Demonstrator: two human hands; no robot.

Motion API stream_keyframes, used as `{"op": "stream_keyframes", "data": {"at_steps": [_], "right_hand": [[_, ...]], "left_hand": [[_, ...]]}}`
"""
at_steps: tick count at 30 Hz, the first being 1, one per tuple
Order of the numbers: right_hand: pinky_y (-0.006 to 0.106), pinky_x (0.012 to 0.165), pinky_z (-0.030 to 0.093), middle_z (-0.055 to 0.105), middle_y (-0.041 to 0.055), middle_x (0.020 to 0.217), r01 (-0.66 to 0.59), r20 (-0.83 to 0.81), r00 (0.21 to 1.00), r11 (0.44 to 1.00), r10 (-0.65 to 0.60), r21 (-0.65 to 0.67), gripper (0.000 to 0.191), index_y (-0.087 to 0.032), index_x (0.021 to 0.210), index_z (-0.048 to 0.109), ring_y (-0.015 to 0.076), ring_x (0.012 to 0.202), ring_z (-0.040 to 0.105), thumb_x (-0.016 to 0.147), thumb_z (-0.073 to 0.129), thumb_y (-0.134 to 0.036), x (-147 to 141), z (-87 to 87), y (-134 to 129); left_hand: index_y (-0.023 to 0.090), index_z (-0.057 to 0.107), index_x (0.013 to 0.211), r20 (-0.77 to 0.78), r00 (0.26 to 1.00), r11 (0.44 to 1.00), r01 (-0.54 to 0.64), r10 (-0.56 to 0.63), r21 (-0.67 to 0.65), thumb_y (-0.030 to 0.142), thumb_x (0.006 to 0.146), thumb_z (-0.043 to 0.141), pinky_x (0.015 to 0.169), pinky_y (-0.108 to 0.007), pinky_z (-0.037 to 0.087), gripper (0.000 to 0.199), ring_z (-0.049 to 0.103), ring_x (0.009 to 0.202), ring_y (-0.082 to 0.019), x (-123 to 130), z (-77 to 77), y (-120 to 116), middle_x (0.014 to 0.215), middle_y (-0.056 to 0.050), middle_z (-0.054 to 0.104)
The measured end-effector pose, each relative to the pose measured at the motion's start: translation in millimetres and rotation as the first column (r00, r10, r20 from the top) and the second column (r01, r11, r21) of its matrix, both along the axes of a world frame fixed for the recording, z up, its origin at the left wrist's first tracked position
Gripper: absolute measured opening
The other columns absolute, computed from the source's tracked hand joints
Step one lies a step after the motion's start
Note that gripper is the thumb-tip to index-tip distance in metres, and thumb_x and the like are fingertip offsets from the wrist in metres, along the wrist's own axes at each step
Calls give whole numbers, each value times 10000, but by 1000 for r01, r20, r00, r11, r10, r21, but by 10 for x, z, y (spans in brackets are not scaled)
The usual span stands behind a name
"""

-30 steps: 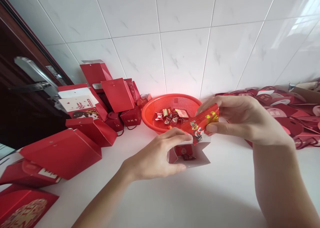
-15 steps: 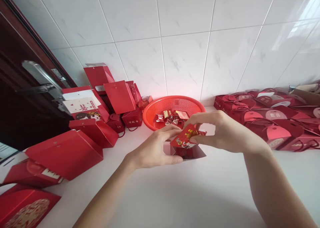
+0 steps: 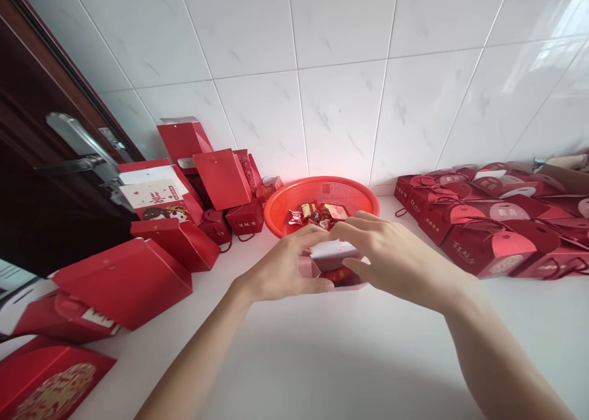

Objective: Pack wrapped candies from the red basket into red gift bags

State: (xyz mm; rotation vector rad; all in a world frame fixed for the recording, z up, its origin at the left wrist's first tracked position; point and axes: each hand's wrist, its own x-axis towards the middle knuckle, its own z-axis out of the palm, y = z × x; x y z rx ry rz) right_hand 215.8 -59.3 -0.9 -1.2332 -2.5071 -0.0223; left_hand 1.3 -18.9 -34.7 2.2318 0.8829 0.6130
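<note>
A small gift box (image 3: 332, 255) stands between my hands on the white counter, its top unfolded and its pale inside showing. Something red with gold marks (image 3: 339, 275) lies inside it, mostly hidden by the flaps and my fingers. My left hand (image 3: 278, 265) holds the box's left side, thumb at the front edge and fingers at the back. My right hand (image 3: 391, 254) is curled over the right side, its fingers at the back flap and its thumb in front of that flap. Just behind, a red plastic colander (image 3: 276, 208) holds several wrapped candies (image 3: 323, 214).
Open red boxes (image 3: 124, 279) stand in a cluster on the left, near a dark door with a metal handle (image 3: 76, 135). Rows of closed red gift boxes (image 3: 478, 248) with cords fill the right side. A tiled wall (image 3: 340, 113) runs along the back of the counter.
The red packet that my right hand held above the box has gone down into it. My right hand has moved onto the box, and its back flap now tilts over the opening.
</note>
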Motion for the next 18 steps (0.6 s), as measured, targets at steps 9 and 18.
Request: {"op": "stream_keyframes", "data": {"at_steps": [9, 18], "right_hand": [[285, 599, 420, 709, 51, 919, 73, -121, 990, 997, -74, -13, 155, -232, 1021, 675, 204, 766, 633, 875, 650, -188, 345, 91, 22], [291, 543, 315, 623, 2, 712, 79, 40, 997, 945, -70, -318, 219, -208, 815, 604, 152, 615, 535, 999, 510, -282, 293, 8, 215]], "left_hand": [[297, 592, 1402, -56, 998, 1000, 21, -20, 12, 350, 767, 837, 1119, -431, 468, 682, 518, 1362, -304, -17, 9, -55, 1442, -75, 573], [307, 543, 1455, -130, 991, 982, 45, -21, 183, 263, 862, 748, 1126, -395, 479, 629, 532, 1361, -276, 32, 45, -152, 1484, -66, 533]]}}
